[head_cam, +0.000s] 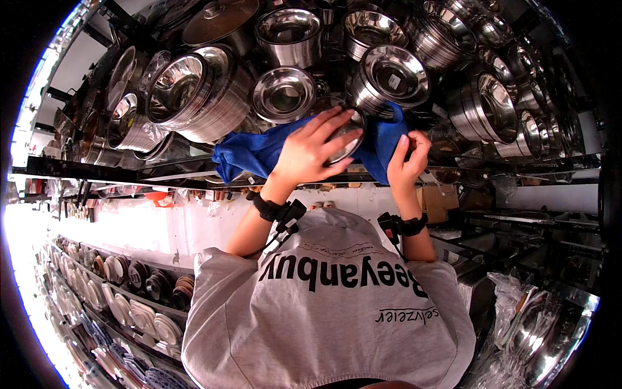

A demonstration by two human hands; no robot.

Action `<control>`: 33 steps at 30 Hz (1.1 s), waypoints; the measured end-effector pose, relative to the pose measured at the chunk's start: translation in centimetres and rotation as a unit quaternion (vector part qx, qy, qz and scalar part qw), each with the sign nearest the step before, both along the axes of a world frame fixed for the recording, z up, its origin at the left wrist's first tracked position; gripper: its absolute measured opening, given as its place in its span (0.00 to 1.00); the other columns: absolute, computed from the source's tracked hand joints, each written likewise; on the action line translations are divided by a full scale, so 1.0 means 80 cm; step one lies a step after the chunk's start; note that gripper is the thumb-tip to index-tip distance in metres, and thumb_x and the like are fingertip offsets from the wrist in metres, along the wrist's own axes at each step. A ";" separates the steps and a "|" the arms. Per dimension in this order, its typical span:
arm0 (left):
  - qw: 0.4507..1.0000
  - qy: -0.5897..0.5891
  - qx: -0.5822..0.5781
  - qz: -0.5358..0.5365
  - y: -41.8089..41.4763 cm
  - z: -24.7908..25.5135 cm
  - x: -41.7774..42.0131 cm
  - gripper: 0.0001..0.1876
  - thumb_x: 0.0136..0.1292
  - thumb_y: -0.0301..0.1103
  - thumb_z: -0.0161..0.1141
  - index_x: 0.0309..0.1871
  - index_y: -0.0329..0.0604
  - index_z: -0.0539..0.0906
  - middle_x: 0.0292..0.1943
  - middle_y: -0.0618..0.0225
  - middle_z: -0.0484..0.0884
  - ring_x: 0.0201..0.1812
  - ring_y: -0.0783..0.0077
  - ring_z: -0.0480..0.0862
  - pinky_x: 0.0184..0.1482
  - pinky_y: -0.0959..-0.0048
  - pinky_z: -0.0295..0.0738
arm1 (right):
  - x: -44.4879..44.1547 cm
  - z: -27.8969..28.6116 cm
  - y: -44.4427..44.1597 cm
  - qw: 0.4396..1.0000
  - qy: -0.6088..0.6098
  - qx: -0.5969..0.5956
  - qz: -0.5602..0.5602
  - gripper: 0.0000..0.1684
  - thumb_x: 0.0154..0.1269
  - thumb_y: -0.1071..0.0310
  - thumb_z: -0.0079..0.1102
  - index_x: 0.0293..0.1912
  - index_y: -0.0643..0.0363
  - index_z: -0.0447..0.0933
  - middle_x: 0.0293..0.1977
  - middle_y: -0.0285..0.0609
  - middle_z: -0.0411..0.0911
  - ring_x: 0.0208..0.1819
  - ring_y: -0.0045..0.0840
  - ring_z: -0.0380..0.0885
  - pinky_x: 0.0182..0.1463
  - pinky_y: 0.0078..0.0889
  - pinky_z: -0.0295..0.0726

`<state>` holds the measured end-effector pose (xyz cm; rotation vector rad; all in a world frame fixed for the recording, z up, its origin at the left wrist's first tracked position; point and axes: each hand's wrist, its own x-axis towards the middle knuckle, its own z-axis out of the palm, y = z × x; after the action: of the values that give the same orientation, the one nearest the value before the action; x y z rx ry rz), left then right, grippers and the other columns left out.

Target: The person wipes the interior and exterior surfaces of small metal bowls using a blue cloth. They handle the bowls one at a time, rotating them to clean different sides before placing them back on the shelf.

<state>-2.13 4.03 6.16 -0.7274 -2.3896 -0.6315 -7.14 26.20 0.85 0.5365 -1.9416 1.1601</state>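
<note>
My left hand (315, 146) grips a small round metal dish (356, 143), its fingers spread over the face and its thumb at the lower rim. A blue cloth (260, 148) passes behind that hand and the dish. On the other side, my right hand (410, 158) pinches the cloth's right part between thumb and fingers. One cloth end loops up against a stack of steel bowls (394, 78). Just beyond my left hand stands a smaller stack of shallow steel bowls (284, 95). The dish's underside is hidden.
Tall nested steel basins (199, 92) crowd the shelf's left part. More bowl stacks (483, 109) stand at right, and a lidded pot (218, 22) at the back. The dark shelf edge (160, 177) runs before me. Ceramic dishes (141, 316) fill racks at lower left.
</note>
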 end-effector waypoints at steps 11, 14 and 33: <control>0.992 -0.093 -0.031 -0.083 0.016 -0.046 -0.006 0.22 0.53 0.42 0.74 0.50 0.42 0.83 0.67 0.53 0.75 0.75 0.49 0.67 0.75 0.49 0.61 | 0.014 0.012 -0.022 0.998 -0.014 0.019 0.067 0.07 0.68 0.74 0.64 0.45 0.61 0.78 0.42 0.45 0.76 0.32 0.31 0.80 0.32 0.31 0.79; 0.989 -0.117 0.038 -0.078 0.002 -0.039 0.001 0.29 0.52 0.38 0.76 0.55 0.35 0.79 0.68 0.49 0.73 0.77 0.45 0.63 0.76 0.48 0.59 | 0.013 0.019 -0.031 0.993 -0.024 0.049 0.107 0.08 0.65 0.74 0.66 0.44 0.60 0.78 0.44 0.46 0.79 0.40 0.38 0.81 0.41 0.35 0.81; 0.983 -0.122 0.036 0.132 -0.031 -0.077 0.017 0.55 0.40 0.53 0.81 0.70 0.33 0.69 0.66 0.50 0.75 0.68 0.47 0.73 0.70 0.56 0.69 | 0.009 0.003 -0.095 0.940 -0.050 0.268 0.203 0.19 0.69 0.64 0.63 0.56 0.61 0.82 0.64 0.44 0.77 0.70 0.36 0.71 0.73 0.46 0.68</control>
<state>-0.79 1.56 0.02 -0.3078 -2.6109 -0.7236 -6.43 18.61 1.07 1.2352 -2.3110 0.8910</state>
